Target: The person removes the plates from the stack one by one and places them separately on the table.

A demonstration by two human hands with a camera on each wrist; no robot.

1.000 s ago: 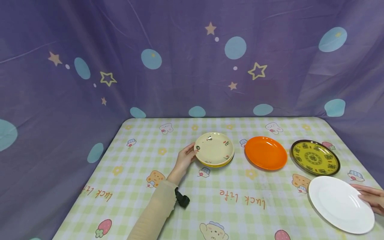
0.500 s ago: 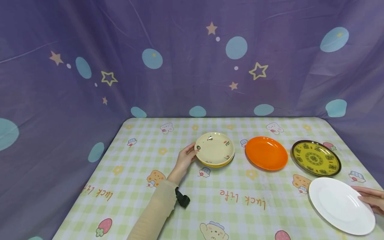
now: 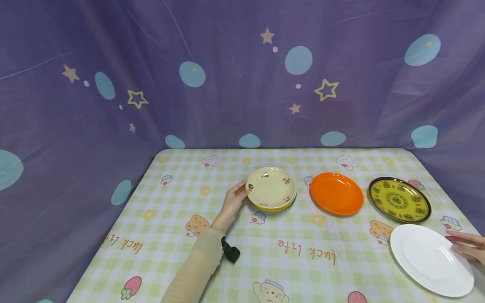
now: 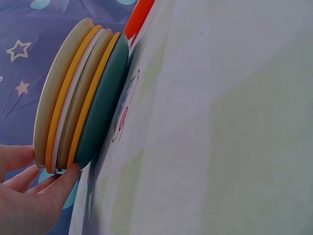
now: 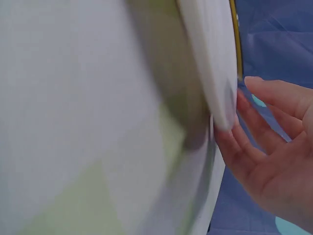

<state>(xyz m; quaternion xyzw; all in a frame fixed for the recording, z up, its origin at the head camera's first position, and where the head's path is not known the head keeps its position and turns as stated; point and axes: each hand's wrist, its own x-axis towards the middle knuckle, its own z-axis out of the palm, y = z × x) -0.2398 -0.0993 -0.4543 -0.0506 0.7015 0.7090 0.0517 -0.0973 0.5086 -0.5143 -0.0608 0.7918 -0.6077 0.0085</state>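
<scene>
Plates on a checked table (image 3: 303, 229). The stack of plates (image 3: 270, 188) sits upright toward the table's far edge, a little right of that edge's left half; the left wrist view shows its lowest member, a teal plate (image 4: 102, 105). Left hand (image 3: 231, 204) grips the stack at its left rim, digits spanning the pile from top plate to bottom, so the stack lies directly to that hand's right. White plate (image 3: 430, 259) lies flat or nearly so by the table's right edge, well apart from the stack. Right hand (image 3: 467, 246) is at its right-hand rim, spread loosely: fingers at the rim, thumb clear of it; whether any finger bears weight cannot be told. Governing relation: white plate is left of the right hand, which is far the nearer; stack is forward and left of both. No long axis visible on the stack, its plates being round. Orange plate (image 3: 336, 193) and dark-rimmed yellow plate (image 3: 399, 200) lie between, along the far side.
</scene>
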